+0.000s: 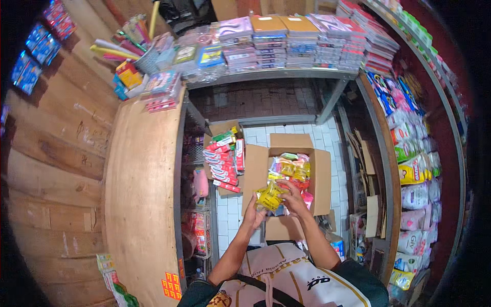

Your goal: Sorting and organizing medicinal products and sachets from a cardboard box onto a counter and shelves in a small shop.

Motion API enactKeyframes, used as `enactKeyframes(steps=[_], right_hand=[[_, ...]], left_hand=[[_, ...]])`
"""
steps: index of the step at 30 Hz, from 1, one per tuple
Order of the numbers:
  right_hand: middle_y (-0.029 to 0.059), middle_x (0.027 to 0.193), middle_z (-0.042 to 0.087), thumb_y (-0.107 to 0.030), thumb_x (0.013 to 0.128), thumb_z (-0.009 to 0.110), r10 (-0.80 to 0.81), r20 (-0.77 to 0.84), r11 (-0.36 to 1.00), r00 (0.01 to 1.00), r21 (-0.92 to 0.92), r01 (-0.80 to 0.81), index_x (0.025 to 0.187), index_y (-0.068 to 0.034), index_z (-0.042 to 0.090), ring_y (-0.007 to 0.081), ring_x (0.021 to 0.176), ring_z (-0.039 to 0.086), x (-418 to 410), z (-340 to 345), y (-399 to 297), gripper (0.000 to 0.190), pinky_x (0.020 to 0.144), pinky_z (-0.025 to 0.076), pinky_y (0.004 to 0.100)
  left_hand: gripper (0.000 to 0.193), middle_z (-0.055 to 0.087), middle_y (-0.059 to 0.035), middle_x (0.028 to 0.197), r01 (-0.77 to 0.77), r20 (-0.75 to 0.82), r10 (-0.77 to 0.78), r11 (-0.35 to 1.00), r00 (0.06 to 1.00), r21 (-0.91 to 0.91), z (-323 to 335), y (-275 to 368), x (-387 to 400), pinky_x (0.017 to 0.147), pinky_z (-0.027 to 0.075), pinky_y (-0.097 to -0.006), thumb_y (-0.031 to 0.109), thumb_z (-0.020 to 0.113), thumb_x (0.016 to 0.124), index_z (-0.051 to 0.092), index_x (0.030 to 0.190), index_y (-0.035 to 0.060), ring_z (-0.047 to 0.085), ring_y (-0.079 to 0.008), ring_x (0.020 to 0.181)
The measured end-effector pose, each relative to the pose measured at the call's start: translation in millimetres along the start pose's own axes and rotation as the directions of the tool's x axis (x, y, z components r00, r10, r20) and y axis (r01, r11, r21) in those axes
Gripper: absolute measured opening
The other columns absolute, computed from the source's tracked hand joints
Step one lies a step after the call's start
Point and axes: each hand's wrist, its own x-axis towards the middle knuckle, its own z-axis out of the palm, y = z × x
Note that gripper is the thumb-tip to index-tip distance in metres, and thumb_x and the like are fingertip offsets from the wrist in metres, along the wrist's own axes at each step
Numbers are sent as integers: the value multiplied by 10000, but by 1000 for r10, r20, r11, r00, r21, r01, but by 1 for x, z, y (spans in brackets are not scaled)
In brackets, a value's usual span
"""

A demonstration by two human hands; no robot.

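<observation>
Both hands hold a yellow plastic packet (271, 196) with dark print, above the near part of an open cardboard box (256, 169). My left hand (254, 215) grips the packet's left lower edge. My right hand (294, 199) has its fingers on the right side of the same packet. Inside the box lie several more yellow packets (301, 170), along with red, pink and white packages, partly hidden by my hands. The box's flaps are folded outward.
Left of the box, another carton holds several red-and-white slim boxes (224, 165). A wooden counter (144, 184) runs along the left. Across the far side, a table (268, 75) bears stacks of notebooks (303, 38). Bagged goods (416, 199) line the right shelf.
</observation>
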Motion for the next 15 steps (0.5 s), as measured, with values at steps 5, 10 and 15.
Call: enactKeyframes(steps=[5, 10, 15], right_hand=[[108, 1116, 545, 51, 697, 500, 36, 123, 999, 992, -27, -33, 1264, -56, 432, 209, 1027, 550, -5, 47, 10, 581, 822, 504, 333], [58, 949, 551, 53, 726, 542, 64, 111, 998, 992, 1, -64, 1022, -62, 493, 163, 834, 581, -24, 117, 43, 322, 695, 513, 293], [25, 885, 553, 23, 713, 658, 19, 147, 993, 989, -115, -2, 999, -77, 507, 133, 819, 568, -56, 176, 92, 338, 626, 468, 245]], left_hand=[[463, 510, -92, 1254, -275, -26, 275, 951, 961, -139, -4, 20, -40, 971, 398, -387, 389, 327, 970, 419, 1287, 66, 512, -239, 1130], [467, 520, -67, 1232, -483, -113, 474, 873, 873, -70, -60, 27, -83, 937, 398, -366, 415, 327, 966, 427, 1279, 83, 517, -210, 1096], [463, 538, -53, 1176, -655, -154, 638, 718, 755, -235, -86, 37, -155, 906, 411, -348, 427, 386, 948, 428, 1249, 78, 525, -191, 1063]])
